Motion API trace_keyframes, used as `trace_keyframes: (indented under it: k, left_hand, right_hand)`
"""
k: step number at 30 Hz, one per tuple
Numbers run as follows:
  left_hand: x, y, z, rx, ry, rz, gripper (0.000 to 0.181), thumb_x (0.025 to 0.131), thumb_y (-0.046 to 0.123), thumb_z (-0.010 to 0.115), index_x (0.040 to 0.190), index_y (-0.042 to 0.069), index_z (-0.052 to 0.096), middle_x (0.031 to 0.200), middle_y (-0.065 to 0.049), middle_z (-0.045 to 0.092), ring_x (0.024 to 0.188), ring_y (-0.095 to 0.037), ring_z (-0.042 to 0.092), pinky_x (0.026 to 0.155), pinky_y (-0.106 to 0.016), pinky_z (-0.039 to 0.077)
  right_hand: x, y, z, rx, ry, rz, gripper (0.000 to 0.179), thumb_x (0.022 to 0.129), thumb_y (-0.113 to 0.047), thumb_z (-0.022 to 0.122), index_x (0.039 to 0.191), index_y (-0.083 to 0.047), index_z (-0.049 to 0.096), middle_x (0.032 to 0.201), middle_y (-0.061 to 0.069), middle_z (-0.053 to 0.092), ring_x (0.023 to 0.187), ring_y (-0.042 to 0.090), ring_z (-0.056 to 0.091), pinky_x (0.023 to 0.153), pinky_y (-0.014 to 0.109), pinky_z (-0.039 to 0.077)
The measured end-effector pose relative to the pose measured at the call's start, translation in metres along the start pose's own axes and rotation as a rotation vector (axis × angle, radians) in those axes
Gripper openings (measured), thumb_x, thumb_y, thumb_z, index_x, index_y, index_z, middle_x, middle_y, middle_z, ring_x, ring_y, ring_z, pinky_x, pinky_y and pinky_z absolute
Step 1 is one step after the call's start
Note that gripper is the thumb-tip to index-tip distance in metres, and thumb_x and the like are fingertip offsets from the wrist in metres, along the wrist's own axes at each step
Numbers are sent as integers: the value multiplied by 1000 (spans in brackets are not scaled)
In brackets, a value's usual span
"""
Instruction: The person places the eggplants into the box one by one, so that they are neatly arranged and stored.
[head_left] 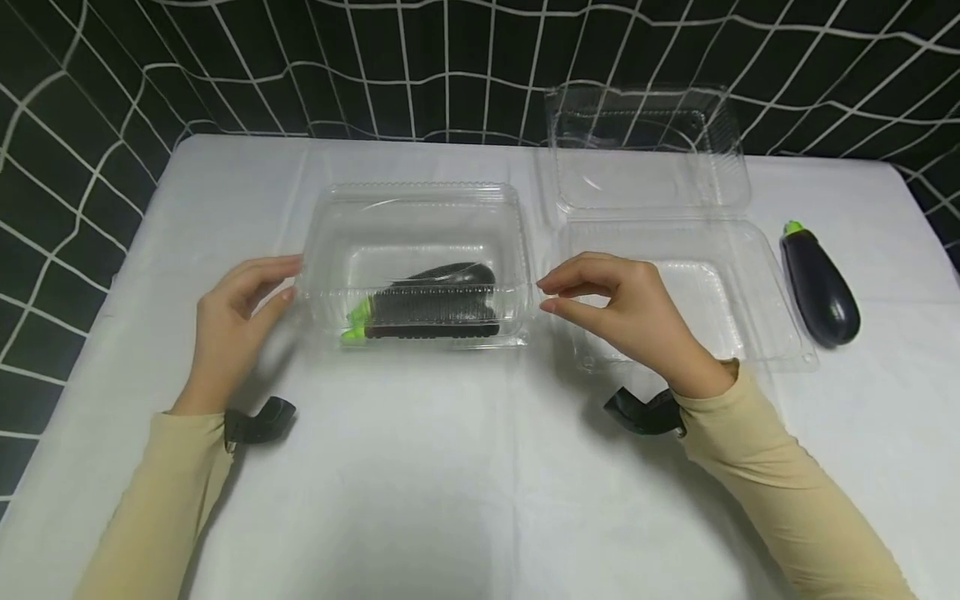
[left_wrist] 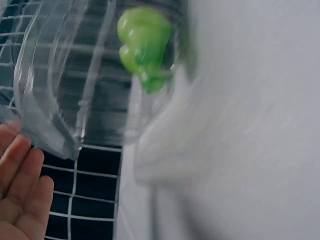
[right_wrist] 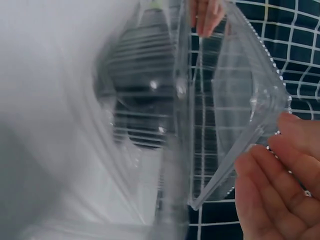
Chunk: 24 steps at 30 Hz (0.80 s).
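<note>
A clear hinged plastic container (head_left: 420, 225) stands left of centre, its lid (right_wrist: 235, 100) tilted partway over the base. Inside lies a dark purple eggplant (head_left: 435, 308) with a bright green cap (left_wrist: 145, 37), its outline broken up by the ridged plastic. My left hand (head_left: 240, 308) is at the container's left side, fingertips right at the lid's edge and fingers nearly straight. On the opposite side my right hand (head_left: 622, 304) has thumb and fingers loosely bent, tips close beside the lid's edge. Neither hand's fingers are curled round anything.
A second clear container (head_left: 675, 292) lies wide open to the right, its lid (head_left: 645, 158) raised at the back. Right of it rests another eggplant (head_left: 821, 287). White netting (head_left: 450, 79) hangs behind the white-covered table (head_left: 420, 483). Black wrist mounts (head_left: 262, 421) jut from both sleeves.
</note>
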<state>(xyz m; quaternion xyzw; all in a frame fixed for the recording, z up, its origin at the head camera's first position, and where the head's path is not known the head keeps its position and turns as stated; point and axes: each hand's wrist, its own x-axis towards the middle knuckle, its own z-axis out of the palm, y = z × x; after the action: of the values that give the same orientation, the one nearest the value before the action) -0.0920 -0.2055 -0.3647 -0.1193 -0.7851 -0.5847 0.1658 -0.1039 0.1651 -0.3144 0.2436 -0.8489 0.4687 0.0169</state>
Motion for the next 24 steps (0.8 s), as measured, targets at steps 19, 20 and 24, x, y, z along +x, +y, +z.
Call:
trace_keyframes:
  k: [19, 20, 24]
  left_hand:
    - [-25, -7, -5, 38, -71, -255, 25, 91, -2, 57, 114, -13, 55, 97, 12, 63, 90, -4, 61, 79, -15, 50]
    - [-25, -7, -6, 56, -108, -275, 23, 92, 1, 56, 111, -12, 57, 93, 14, 63, 86, -2, 62, 77, -15, 50]
    - [-26, -7, -8, 34, -231, -330, 23, 97, 8, 51, 98, -14, 59, 83, 15, 66, 77, -3, 66, 75, -17, 52]
  right_hand:
    - [-8, 16, 16, -113, -66, -51, 18, 78, -3, 76, 95, -5, 73, 95, 0, 70, 88, 22, 66, 79, 34, 52]
    - [-9, 16, 16, -122, -60, -59, 18, 77, -2, 76, 95, -5, 73, 95, -1, 70, 88, 21, 66, 79, 33, 52]
    - [-10, 18, 17, -147, -39, -80, 17, 78, -1, 75, 93, -5, 73, 94, -1, 70, 87, 21, 66, 78, 29, 51]
